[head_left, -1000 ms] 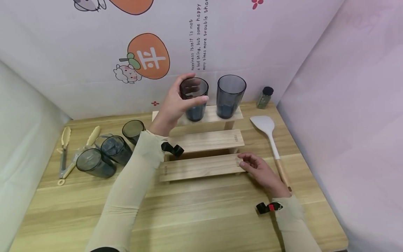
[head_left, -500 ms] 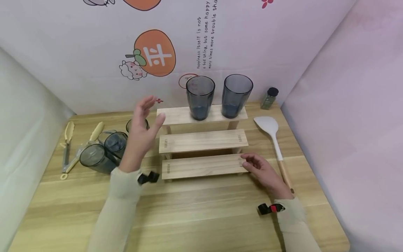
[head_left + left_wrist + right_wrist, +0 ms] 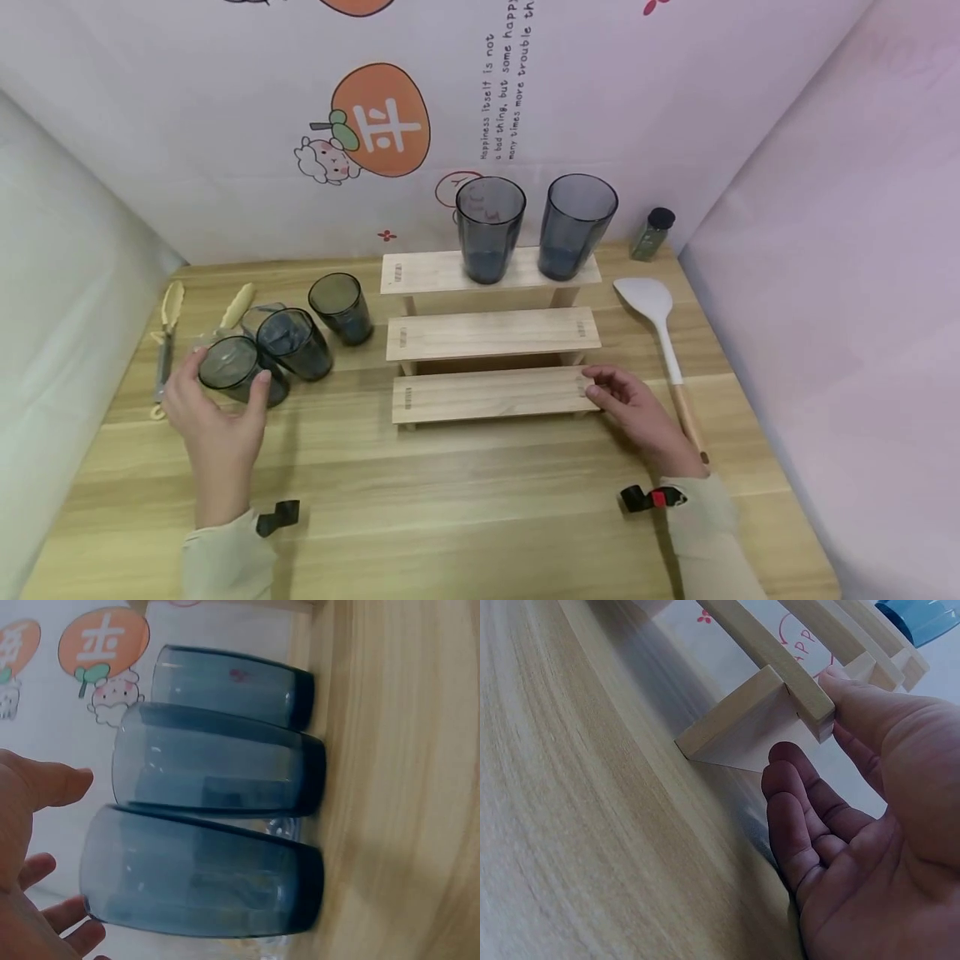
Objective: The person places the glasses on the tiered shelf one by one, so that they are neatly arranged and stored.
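My left hand (image 3: 217,421) reaches around the nearest dark glass (image 3: 243,371) on the left of the table. In the left wrist view, a fingertip meets this glass's (image 3: 202,877) rim, while the thumb (image 3: 64,784) stands apart from it. A second glass (image 3: 296,346) stands right beside it, and a third glass (image 3: 341,308) farther back. Across the table, my right hand (image 3: 637,408) holds the right end of the lowest step of the three-step wooden rack (image 3: 495,393). Its thumb lies on the board's (image 3: 810,705) end, other fingers curled below.
Two more glasses (image 3: 491,233) stand upright on the rack's top step. A white spatula (image 3: 660,325) with a wooden handle lies to the right, near a small black-capped jar (image 3: 652,233). Tongs (image 3: 167,333) lie at the left edge, behind the glasses.
My left hand let go of the glass on the top step and swung left and toward me to the nearest glass. The right hand stayed at the rack's end.
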A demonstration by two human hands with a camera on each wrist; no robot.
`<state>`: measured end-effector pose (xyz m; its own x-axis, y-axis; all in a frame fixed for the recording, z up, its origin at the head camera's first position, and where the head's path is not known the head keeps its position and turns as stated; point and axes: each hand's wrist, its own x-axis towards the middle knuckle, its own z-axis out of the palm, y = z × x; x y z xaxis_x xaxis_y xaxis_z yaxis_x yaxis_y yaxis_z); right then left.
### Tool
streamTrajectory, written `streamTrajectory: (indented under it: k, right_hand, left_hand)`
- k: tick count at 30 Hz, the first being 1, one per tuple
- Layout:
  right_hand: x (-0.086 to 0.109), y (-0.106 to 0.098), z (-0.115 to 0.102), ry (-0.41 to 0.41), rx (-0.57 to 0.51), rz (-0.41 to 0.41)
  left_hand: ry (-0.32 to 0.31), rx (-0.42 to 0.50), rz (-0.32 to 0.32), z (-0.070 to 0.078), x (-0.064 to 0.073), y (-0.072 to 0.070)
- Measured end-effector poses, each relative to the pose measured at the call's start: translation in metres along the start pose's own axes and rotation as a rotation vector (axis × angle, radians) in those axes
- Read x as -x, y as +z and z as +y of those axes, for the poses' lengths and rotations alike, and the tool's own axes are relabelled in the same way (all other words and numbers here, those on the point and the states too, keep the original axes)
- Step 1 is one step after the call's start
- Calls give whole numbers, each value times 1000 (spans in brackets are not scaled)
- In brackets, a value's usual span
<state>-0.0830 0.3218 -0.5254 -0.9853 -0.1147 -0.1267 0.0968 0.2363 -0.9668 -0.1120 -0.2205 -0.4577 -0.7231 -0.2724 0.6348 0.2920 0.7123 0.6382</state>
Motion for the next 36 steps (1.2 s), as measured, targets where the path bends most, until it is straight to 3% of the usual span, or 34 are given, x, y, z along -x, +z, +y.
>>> streamTrajectory:
  k: [5,9,16,23,26,32,36]
  right_hand:
    - [-2,-1,1,3,1,3]
    - [-3,-1,2,1,-4,2]
    - [-3,0,0,9,-2,4]
    - [-1,0,-3,19,-9,10]
    - [0,-1,-1,11,-9,12]
    - [1,-2,0,7,-12,17]
    - [0,-1,1,-1,-12,15]
  left_hand:
    - [-169,39,-27,-7,1,-1]
    - [-252,60,-33,-11,-6,2]
    - [-298,100,-47,-15,-9,3]
    - [-272,219,-72,-13,7,-3]
    - [-316,277,-50,-11,15,-1]
    - [-546,368,55,-4,23,13]
    - [-603,418,107,-1,26,18]
